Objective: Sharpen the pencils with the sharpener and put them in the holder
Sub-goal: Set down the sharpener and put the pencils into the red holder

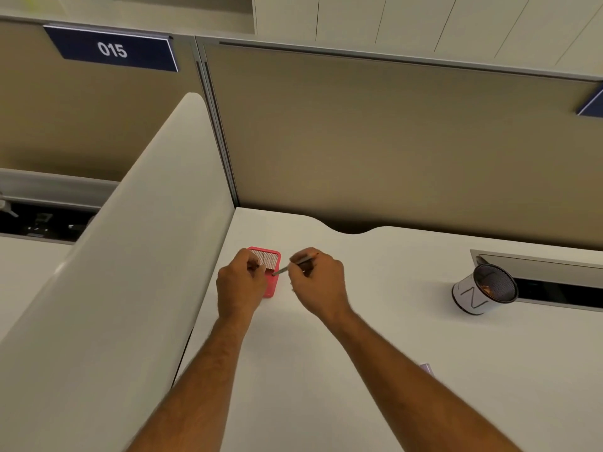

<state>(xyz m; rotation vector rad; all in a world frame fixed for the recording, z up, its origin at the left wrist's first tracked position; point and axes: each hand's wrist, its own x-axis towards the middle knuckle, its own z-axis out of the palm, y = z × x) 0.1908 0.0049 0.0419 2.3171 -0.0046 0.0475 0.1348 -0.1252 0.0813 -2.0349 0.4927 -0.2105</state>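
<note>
Now pencil [295, 265] gripped in right hand [318, 282], over red holder [272, 275].

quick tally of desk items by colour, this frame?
Red/pink: 1, mesh holder between the hands
White and black: 1, mesh cup at right
Grey: 1, pencil in the right hand
Pale lilac: 1, small object by the right forearm, mostly hidden
Total: 4
The left hand grips something small; its colour cannot be told.
</note>
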